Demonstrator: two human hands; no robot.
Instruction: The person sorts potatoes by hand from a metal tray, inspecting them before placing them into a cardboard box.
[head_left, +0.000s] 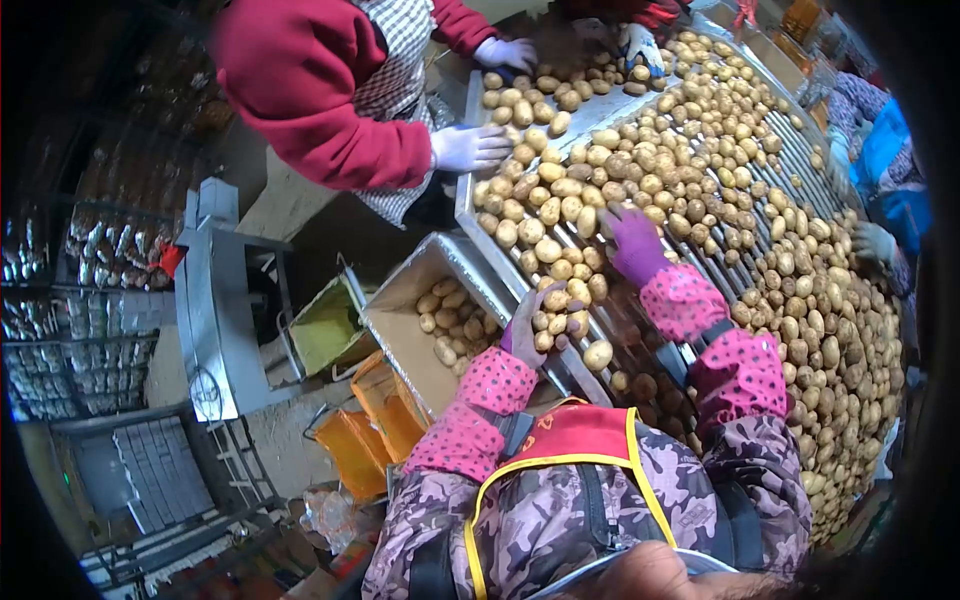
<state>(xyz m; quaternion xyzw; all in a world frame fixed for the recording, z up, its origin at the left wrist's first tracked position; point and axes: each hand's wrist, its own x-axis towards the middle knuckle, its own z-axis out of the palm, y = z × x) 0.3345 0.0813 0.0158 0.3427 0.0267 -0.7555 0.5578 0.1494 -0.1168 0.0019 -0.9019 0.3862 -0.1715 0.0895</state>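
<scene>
Purple gloves cover both of my hands, with pink dotted sleeves above them. My left hand point(527, 325) is at the metal edge of the sorting table, beside a few potatoes point(550, 322); its fingers are spread around their side. Further up, my right hand point(635, 245) reaches over the rollers point(625, 318), its fingertips touching the potatoes point(572, 208) around it. Whether those fingers grip one is hard to make out. Below the table edge stands a lined box point(400, 345) with several potatoes point(452, 318) inside.
Across the table a person in a red top point(330, 110) has gloved hands point(470, 148) at the potatoes. Other workers' gloved hands point(640, 50) are at the top and right. A large potato heap point(835, 350) lies right. Orange crates point(352, 450) and a metal stand point(210, 310) are left.
</scene>
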